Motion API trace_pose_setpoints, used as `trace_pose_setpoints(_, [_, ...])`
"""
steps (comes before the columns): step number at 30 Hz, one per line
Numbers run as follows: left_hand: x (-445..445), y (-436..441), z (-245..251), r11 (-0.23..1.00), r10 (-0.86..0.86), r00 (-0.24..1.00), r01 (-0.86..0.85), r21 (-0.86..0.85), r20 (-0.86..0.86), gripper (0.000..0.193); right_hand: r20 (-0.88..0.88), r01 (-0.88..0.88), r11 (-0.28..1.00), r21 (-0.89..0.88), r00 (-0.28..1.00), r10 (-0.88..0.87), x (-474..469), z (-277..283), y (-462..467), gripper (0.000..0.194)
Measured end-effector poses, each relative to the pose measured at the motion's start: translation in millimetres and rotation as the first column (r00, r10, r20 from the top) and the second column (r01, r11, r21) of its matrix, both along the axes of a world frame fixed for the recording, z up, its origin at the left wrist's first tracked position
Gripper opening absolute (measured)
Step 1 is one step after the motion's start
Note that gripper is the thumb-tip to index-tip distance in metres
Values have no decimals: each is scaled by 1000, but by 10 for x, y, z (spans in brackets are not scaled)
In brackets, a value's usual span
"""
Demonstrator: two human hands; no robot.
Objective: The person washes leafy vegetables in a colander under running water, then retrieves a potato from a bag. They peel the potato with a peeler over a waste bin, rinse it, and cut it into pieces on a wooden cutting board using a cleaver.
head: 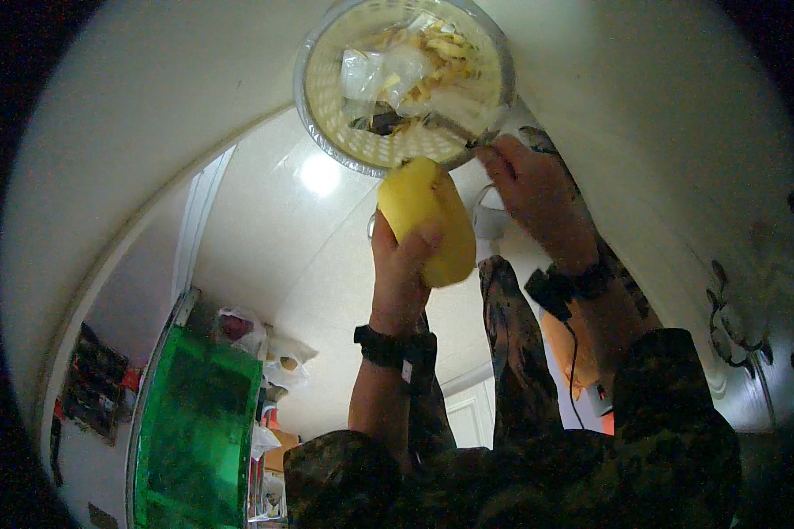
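My left hand [403, 258] grips a large, smooth yellow fruit or vegetable [446, 218] that looks peeled, holding it up just short of the waste basket. My right hand [536, 192] is closed around the end of a thin tool [453, 127], perhaps a knife or peeler, which is blurred and reaches over the basket. A round, pale latticed waste basket [303, 86] with a clear plastic liner stands on the floor beyond both hands. Inside it lie yellowish peelings [446, 49] and crumpled clear plastic packaging [364, 76]. The tool and the yellow piece are apart.
Pale floor [324, 264] stretches beneath my hands. My legs in camouflage trousers [519, 350] extend below, with a white shoe [489, 215] near the basket. Leftward stands a green-topped surface [198, 403], plastic bags [284, 360] beside it. A pale wall [655, 165] rises on the right.
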State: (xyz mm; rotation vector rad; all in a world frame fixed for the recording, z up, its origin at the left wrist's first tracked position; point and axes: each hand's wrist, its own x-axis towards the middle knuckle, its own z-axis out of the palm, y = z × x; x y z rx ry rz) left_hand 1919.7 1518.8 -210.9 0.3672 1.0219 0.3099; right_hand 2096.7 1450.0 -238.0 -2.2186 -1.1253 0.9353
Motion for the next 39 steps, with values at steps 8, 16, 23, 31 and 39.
trace_pose_setpoints(8, [86, 33, 30, 998, 6, 996, 0, -67, 92, 66, 51, 2, 1000, 0, 999, -2, -50, -181, -117, 23])
trace_pose_setpoints(16, [-13, 79, 12, 959, 176, 967, -126, -253, 184, 74, -281, 48, 997, 64, 959, -28, -166, 279, -38, 17])
trace_pose_setpoints(23, [8, 37, 53, 997, -20, 999, 24, -77, 49, 73, 178, -80, 981, -178, 978, 112, -26, 48, 97, 16])
trace_pose_setpoints(31, [-3, 13, -59, 989, 87, 994, -78, -124, 67, 65, -132, -121, 992, 42, 983, 126, -182, 434, 28, 17])
trace_pose_setpoints(39, [36, 52, 96, 1000, -4, 994, 4, 6, 112, 76, 81, -24, 998, -58, 996, 28, 160, -150, 75, 19])
